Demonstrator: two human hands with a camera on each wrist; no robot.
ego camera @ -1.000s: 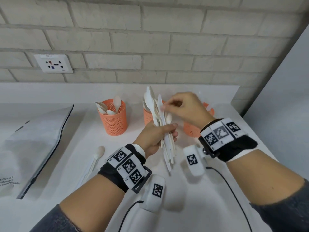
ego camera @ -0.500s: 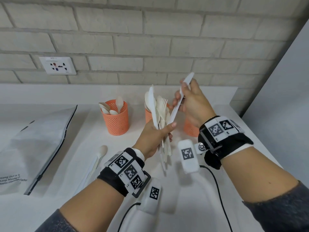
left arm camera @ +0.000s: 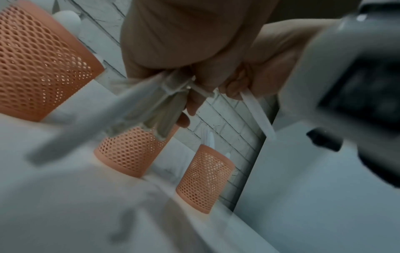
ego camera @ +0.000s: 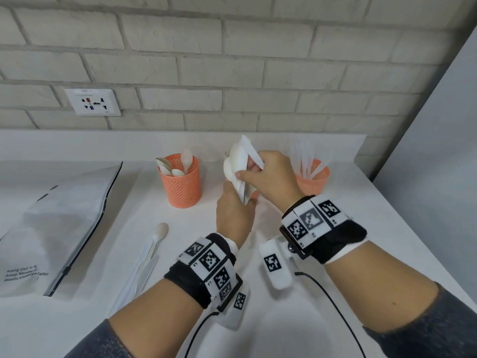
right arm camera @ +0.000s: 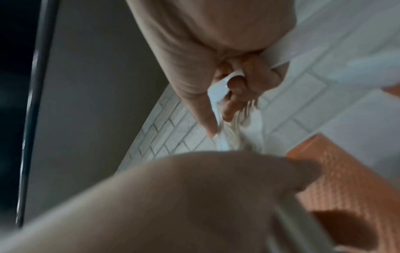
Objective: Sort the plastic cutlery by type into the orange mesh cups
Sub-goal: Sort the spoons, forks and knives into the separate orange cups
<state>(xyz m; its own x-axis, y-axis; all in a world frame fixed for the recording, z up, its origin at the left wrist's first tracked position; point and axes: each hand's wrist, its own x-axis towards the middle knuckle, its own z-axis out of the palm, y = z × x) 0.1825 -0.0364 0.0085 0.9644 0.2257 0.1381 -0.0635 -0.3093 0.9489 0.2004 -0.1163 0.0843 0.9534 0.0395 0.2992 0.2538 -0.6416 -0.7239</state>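
Plastic cutlery (ego camera: 238,164) stands bundled in the left hand (ego camera: 233,215), between the cups; the right hand (ego camera: 268,174) pinches one knife (ego camera: 251,151) — draw it straight out, then drop it into the knife cup (ego camera: 313,180) at three o'clock.

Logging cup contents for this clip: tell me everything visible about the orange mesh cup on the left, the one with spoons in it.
The left orange mesh cup is a round, straight-walled holder, plastic by its look, pierced all over with small holes below a plain rim. It stands upright on the white counter near the back ledge, left of both hands and touched by neither. Several pale spoons stand in it, bowls up, leaning on the rim; one rises taller than the rest. The left wrist view shows its mesh wall, blurred.
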